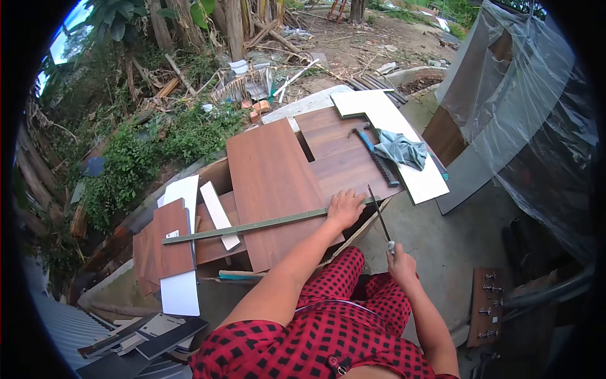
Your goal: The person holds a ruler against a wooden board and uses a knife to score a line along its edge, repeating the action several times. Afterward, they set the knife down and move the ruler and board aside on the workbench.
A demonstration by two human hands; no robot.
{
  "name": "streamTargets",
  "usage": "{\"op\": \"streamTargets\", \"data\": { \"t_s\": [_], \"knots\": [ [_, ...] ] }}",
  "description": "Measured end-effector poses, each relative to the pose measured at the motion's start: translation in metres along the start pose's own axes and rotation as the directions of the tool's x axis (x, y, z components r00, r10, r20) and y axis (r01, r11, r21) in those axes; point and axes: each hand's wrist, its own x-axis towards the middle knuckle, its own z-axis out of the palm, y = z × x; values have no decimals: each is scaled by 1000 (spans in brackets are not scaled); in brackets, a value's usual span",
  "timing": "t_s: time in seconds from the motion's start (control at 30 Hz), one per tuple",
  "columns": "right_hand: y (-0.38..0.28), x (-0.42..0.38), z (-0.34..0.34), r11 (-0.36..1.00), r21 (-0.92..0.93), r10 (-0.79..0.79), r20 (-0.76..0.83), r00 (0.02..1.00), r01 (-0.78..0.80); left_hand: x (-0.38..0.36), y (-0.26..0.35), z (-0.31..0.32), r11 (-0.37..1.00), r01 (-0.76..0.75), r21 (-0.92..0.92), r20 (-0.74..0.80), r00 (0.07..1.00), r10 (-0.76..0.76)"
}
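Observation:
My left hand [346, 208] presses down on a long, thin green strip [271, 223] near its right end, fingers curled over it. The strip lies across the brown wood-look boards [271, 183]. My right hand [402, 262] is closed around the handle of a narrow saw [381, 218]. Its dark, slim blade points up and away from me, touching or passing close beside the strip's right end; contact is hard to tell. A hammer [379, 158] with a blue and black handle lies on the boards beyond my hands, beside a grey-blue cloth [401, 150].
A white L-shaped panel [424, 183] lies under the cloth. At left are a short white piece [218, 211] and a white sheet [180, 297]. Plastic sheeting [505, 95] hangs at right. A brown board with metal fittings [486, 309] lies lower right. Plants [132, 170] border the left.

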Motion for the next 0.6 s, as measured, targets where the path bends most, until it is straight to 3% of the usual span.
{"op": "streamTargets", "data": {
  "t_s": [0.2, 0.33, 0.43, 0.6],
  "knots": [
    [-4, 8, -6, 999, 27, -27, 9, 1000, 27, 0, -1, 1, 998, -47, 48, -106, 993, 52],
    [-32, 64, 6, 994, 68, -79, -118, 990, 87, -1, 2, -4, 1000, -27, 15, -80, 996, 28],
    [-33, 72, 14, 991, 113, -53, -126, 991, 67, 0, 0, 0, 1000, -20, 18, -80, 997, 22],
    [-14, 15, 0, 994, 106, -16, -50, 999, 21, 0, 3, -3, 998, -42, 36, -61, 997, 45]
  ]
}}
